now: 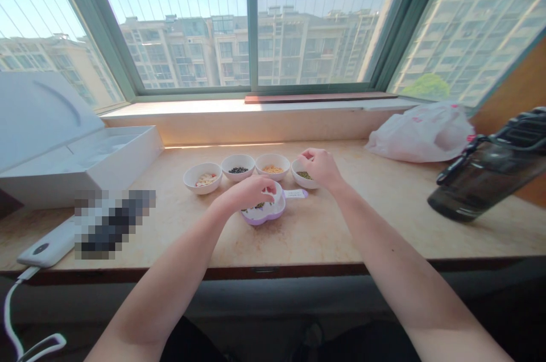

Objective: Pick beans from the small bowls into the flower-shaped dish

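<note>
Four round white ceramic bowls (238, 177) of small dry seeds (238, 169)

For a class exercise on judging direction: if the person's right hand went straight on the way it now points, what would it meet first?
The right hand would probably meet the white bowl of green seeds first, though depth is unclear.

four bowls (238, 175) behind a small dish (263, 216)
</note>
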A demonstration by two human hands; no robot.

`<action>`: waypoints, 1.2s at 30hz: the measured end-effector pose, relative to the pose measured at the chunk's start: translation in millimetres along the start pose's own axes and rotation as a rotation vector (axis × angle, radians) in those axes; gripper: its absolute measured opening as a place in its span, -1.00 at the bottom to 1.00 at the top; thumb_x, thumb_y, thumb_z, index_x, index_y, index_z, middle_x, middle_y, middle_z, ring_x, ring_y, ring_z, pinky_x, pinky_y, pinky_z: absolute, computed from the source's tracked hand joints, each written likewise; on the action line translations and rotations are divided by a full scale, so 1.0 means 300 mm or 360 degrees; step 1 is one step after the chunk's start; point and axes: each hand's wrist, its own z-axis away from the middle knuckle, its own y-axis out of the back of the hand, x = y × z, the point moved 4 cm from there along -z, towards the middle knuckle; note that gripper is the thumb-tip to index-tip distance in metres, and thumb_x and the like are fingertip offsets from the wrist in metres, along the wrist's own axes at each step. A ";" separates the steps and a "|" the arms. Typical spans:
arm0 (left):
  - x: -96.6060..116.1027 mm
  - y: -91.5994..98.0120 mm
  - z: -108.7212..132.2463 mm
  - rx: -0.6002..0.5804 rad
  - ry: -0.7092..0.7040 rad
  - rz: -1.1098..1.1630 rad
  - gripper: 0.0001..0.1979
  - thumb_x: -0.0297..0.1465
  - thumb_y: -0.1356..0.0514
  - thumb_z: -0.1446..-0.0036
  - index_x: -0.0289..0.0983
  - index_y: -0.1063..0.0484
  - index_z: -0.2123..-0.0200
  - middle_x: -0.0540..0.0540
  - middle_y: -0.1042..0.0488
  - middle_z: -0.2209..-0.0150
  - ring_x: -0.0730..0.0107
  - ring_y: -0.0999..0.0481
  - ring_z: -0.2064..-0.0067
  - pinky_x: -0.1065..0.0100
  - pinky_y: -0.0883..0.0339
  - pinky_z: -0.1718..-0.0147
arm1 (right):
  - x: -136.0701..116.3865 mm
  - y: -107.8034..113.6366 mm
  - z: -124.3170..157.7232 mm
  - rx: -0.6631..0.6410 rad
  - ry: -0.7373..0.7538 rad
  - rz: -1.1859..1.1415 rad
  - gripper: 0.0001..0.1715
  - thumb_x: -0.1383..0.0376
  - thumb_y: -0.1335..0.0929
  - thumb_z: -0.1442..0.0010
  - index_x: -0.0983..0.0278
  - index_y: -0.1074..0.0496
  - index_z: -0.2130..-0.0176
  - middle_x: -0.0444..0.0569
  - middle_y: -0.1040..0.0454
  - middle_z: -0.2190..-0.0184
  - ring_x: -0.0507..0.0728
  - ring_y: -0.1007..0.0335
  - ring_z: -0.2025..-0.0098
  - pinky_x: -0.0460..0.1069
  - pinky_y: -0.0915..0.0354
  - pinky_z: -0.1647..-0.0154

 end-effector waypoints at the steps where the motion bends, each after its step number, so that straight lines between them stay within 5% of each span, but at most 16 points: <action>1: 0.000 -0.005 -0.001 -0.0043 0.0000 -0.0050 -0.90 -0.41 -0.25 -0.14 -0.24 -0.56 0.27 -0.07 -0.57 0.22 0.30 -0.52 0.24 0.36 -0.30 0.24 | 0.013 0.007 -0.005 0.0024 -0.0055 0.0051 -0.74 0.27 -0.32 -0.23 0.28 -0.60 0.30 0.07 -0.65 0.27 0.19 -0.55 0.19 -0.01 -0.32 0.12; 8: 0.014 -0.043 -0.019 -0.0148 -0.0051 -0.0339 -0.89 -0.42 -0.21 -0.18 -0.24 -0.56 0.29 -0.07 -0.58 0.19 0.31 -0.51 0.19 0.36 -0.29 0.22 | 0.057 0.023 -0.014 0.0010 -0.0266 0.0228 -0.71 0.33 -0.35 -0.15 0.26 -0.63 0.17 0.06 -0.65 0.22 0.23 -0.56 0.12 0.03 -0.35 0.04; 21: -0.002 -0.086 -0.034 -0.0091 -0.0071 -0.0568 -0.76 -0.38 -0.06 -0.30 -0.30 -0.50 0.32 -0.23 -0.55 0.17 0.17 -0.49 0.20 0.20 -0.30 0.19 | 0.046 0.008 -0.008 -0.0008 -0.0221 0.0171 -0.73 0.32 -0.36 -0.18 0.26 -0.62 0.15 0.07 -0.65 0.18 0.23 -0.55 0.12 0.06 -0.34 0.01; 28: -0.001 -0.011 -0.018 0.0172 0.0011 0.0076 -0.81 -0.37 -0.09 -0.31 -0.26 -0.43 0.34 -0.11 -0.48 0.27 0.29 -0.43 0.22 0.31 -0.26 0.21 | 0.036 0.001 -0.003 -0.0016 -0.0174 0.0137 -0.75 0.30 -0.37 -0.20 0.27 -0.62 0.16 0.08 -0.65 0.20 0.22 -0.55 0.15 0.06 -0.35 0.04; 31: 0.002 0.028 -0.005 0.0349 0.0087 0.0716 -0.80 -0.29 -0.16 -0.30 -0.26 -0.41 0.35 -0.01 -0.39 0.40 0.42 -0.32 0.39 0.38 -0.17 0.38 | 0.032 -0.002 -0.003 -0.0012 -0.0144 0.0109 -0.77 0.30 -0.37 -0.21 0.28 -0.62 0.17 0.08 -0.65 0.20 0.22 -0.55 0.15 0.05 -0.36 0.05; 36: 0.017 0.063 0.008 0.0349 -0.0025 0.1954 -0.66 -0.17 -0.33 -0.18 -0.30 -0.36 0.40 0.06 -0.24 0.47 0.55 -0.24 0.44 0.46 -0.16 0.43 | 0.020 -0.010 -0.004 -0.0013 -0.0078 0.0015 -0.79 0.32 -0.39 -0.21 0.29 -0.63 0.19 0.06 -0.66 0.22 0.19 -0.55 0.19 0.04 -0.36 0.08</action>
